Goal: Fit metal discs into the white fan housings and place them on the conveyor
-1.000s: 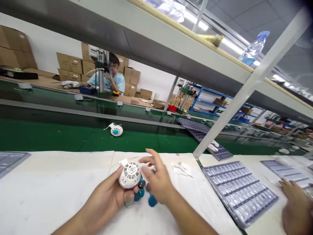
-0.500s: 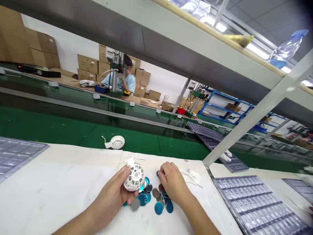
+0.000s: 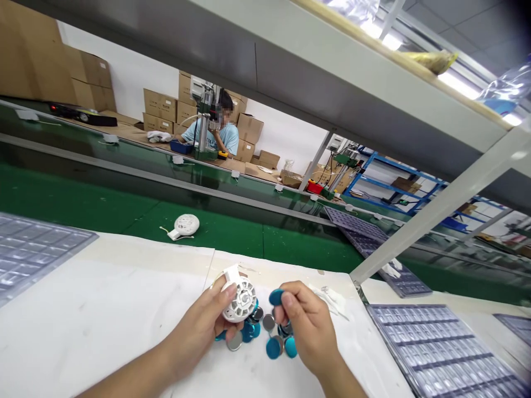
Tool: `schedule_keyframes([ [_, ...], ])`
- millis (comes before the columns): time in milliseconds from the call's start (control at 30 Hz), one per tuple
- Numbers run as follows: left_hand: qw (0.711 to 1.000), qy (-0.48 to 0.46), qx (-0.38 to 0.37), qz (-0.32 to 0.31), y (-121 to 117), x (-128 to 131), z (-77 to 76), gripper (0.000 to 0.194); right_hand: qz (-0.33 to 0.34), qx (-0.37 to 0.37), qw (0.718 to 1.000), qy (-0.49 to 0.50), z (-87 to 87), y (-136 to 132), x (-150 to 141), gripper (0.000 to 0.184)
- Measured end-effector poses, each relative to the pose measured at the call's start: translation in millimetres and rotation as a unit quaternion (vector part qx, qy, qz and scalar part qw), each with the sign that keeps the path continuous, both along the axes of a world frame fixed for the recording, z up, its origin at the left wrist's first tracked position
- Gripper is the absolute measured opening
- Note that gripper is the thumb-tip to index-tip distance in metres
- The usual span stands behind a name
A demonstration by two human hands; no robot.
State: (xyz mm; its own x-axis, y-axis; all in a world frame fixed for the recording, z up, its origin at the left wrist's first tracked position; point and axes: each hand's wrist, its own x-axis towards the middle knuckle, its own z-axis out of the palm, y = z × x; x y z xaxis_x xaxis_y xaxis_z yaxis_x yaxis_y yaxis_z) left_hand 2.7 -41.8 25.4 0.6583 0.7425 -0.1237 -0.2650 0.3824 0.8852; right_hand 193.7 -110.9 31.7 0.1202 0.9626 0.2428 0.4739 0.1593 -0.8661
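Far side: white wall [image 3: 282, 132] with stacked cardboard cartons [image 3: 160, 105] at left and a blue steel shelving rack [image 3: 394, 182] at right. A green conveyor belt [image 3: 62, 199] runs across the room, under fluorescent ceiling lights [image 3: 458, 85].

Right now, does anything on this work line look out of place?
A white vented round housing lies on its own on the green conveyor belt, thin wire trailing, beyond the bench. Also, blue and silver metal discs sit in a loose heap on the white bench cover, not in a tray.
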Motion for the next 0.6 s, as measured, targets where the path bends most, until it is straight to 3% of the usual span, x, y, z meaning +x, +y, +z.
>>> schedule_keyframes([
  [67, 1.000, 0.004, 0.012, -0.010, -1.1, 0.5, 0.6, 0.042, 0.053, -0.006, 0.990, 0.127, 2.4, -12.0, -12.9, 0.025],
  [133, 0.999, 0.012, 0.026, -0.020, -1.8, 0.5, 1.3, 0.041, 0.077, -0.014, 0.986, 0.148, 1.1, -17.6, -22.0, 0.022],
  [367, 0.992, 0.051, 0.096, -0.061, -1.8, -2.4, 0.6, 0.037, 0.068, 0.043, 0.997, 0.004, -0.1, -11.6, -24.7, 0.014],
  [600, 0.990, 0.061, 0.104, -0.070, -0.8, -3.5, 4.0, 0.041, 0.029, 0.044, 0.998, -0.032, -1.3, -8.3, -25.7, 0.018],
])
